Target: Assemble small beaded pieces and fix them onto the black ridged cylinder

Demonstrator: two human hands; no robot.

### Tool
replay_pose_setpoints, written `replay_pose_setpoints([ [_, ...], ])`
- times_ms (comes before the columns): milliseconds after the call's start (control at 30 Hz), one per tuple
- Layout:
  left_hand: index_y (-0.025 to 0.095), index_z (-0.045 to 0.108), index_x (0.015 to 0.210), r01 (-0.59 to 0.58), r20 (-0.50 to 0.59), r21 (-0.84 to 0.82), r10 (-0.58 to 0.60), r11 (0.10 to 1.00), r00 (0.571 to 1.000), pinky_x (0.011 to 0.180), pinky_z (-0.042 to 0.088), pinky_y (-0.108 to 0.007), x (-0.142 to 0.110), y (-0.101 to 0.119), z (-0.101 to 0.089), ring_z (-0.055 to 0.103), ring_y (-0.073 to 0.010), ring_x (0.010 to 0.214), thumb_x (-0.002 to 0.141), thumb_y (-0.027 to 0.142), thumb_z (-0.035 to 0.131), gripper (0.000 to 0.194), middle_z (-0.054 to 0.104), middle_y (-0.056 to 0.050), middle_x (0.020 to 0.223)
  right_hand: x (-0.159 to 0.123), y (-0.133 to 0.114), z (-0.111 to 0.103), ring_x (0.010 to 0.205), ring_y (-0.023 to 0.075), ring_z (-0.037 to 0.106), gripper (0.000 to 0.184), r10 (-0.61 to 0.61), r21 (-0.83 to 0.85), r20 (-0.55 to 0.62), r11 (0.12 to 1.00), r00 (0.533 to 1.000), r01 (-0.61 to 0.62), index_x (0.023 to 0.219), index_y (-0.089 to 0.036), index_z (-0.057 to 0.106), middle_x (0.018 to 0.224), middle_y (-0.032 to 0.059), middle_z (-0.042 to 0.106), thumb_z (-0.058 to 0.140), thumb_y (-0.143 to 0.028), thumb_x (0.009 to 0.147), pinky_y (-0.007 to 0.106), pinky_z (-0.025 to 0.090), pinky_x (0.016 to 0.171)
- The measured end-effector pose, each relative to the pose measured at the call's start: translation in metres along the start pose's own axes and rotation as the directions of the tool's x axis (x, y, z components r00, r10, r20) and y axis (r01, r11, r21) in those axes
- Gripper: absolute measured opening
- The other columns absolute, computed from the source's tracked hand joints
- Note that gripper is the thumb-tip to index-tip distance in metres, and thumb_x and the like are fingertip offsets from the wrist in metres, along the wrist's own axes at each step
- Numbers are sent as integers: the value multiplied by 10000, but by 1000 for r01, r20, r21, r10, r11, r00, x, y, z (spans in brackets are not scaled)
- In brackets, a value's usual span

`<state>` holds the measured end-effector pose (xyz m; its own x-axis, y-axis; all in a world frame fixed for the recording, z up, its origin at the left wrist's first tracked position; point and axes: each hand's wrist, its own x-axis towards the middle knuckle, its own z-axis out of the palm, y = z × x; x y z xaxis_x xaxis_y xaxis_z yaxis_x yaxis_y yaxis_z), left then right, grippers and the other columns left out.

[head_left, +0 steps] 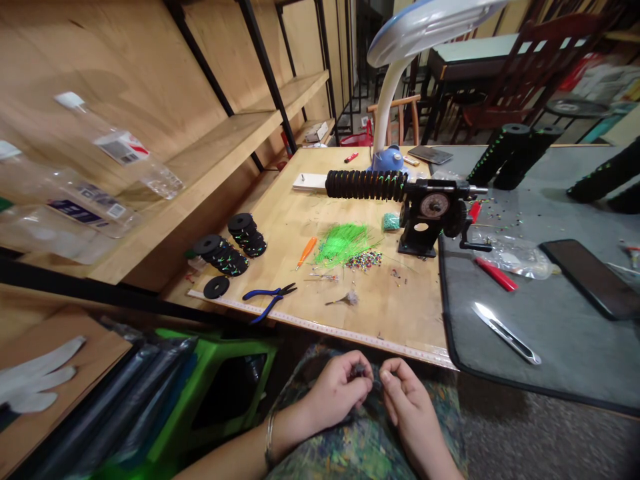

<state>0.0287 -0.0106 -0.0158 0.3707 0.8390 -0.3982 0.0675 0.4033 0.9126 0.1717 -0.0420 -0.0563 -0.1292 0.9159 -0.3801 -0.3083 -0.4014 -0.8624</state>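
Note:
My left hand (343, 390) is closed in front of the table edge, above my lap, with a bracelet at the wrist. A small dark thing shows between its fingers, too blurred to name. Close on its right, my right hand (407, 397) is also closed, thumb pressed to forefinger; whatever it pinches is too small to make out. On the table beyond them lie a small feathery tuft on a thin stem (345, 299), blue-handled pliers (270, 300), a pile of bright green strands (345, 244), many coloured beads (365, 260) and an orange pointed tool (307, 252).
A black hand-cranked device (423, 217) carries a row of black discs (367, 185). Stacked black spools (245, 233) stand at the left. On the grey mat (465, 320) are a craft knife (506, 333) and a phone (593, 277). A lamp (387, 160) stands behind.

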Motion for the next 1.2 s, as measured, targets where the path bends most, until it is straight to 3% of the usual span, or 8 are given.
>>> replay_pose_setpoints([
  [133, 148, 569, 676, -102, -81, 150, 115, 983, 990, 556, 358, -207, -1, 2, 0, 455, -98, 579, 705, 142, 558, 31, 524, 34, 605, 0, -2, 2, 344, 37, 201, 441, 0, -37, 28, 999, 1000, 1, 798, -209, 480, 416, -152, 300, 603, -633, 792, 163, 120, 361],
  [300, 128, 660, 701, -73, -104, 272, 105, 960, 989, 543, 357, -209, -2, 4, 1, 479, -112, 587, 723, 179, 621, 67, 604, 0, 637, 1, -5, 3, 373, 43, 232, 424, -20, -54, 38, 998, 999, 22, 813, -204, 484, 442, -142, 330, 603, -611, 805, 171, 144, 385],
  [467, 136, 654, 811, -118, -130, 284, 161, 951, 978, 544, 364, -205, -5, 7, -5, 480, -108, 576, 779, 186, 587, 89, 605, 3, 670, -2, -6, 0, 395, 64, 245, 412, -1, -108, 101, 994, 995, 12, 941, -191, 514, 455, -143, 317, 586, -577, 820, 190, 171, 407],
  [667, 163, 615, 909, -237, -88, 544, 335, 805, 938, 535, 341, -212, -9, 13, -12, 452, -102, 529, 874, 217, 518, 117, 531, 35, 625, -3, -6, 1, 484, 86, 284, 194, -38, -361, 149, 928, 988, 90, 693, -199, 485, 546, -91, 343, 540, -334, 820, 221, 239, 472],
  [833, 173, 596, 887, -285, -104, 610, 431, 740, 896, 564, 366, -215, -8, 13, -14, 506, -112, 554, 900, 207, 482, 120, 567, 19, 653, -5, -14, 3, 494, 96, 296, 87, -102, -452, 132, 879, 986, 151, 656, -211, 448, 535, -89, 327, 481, -223, 735, 229, 249, 488],
  [933, 178, 586, 886, -282, -138, 616, 453, 736, 881, 580, 382, -223, -9, 12, -13, 536, -126, 580, 908, 221, 473, 123, 581, 9, 664, -7, -16, 4, 475, 93, 298, 94, -124, -432, 115, 887, 986, 162, 646, -219, 441, 522, -90, 326, 471, -227, 735, 225, 244, 472],
  [1067, 186, 580, 873, -282, -162, 621, 472, 732, 867, 596, 398, -223, -9, 13, -16, 560, -130, 602, 917, 236, 464, 133, 605, 0, 688, -8, -13, 3, 399, 76, 266, 136, -54, -334, 99, 939, 994, 84, 647, -231, 432, 470, -113, 302, 497, -278, 757, 208, 215, 414],
  [1200, 183, 583, 862, -234, -305, 551, 454, 801, 837, 595, 415, -222, -6, 18, -31, 567, -134, 620, 918, 299, 479, 165, 622, -11, 714, -8, -10, 0, 357, 57, 233, 229, 27, -163, 60, 986, 998, -17, 649, -230, 432, 443, -130, 303, 565, -379, 760, 188, 189, 384],
])
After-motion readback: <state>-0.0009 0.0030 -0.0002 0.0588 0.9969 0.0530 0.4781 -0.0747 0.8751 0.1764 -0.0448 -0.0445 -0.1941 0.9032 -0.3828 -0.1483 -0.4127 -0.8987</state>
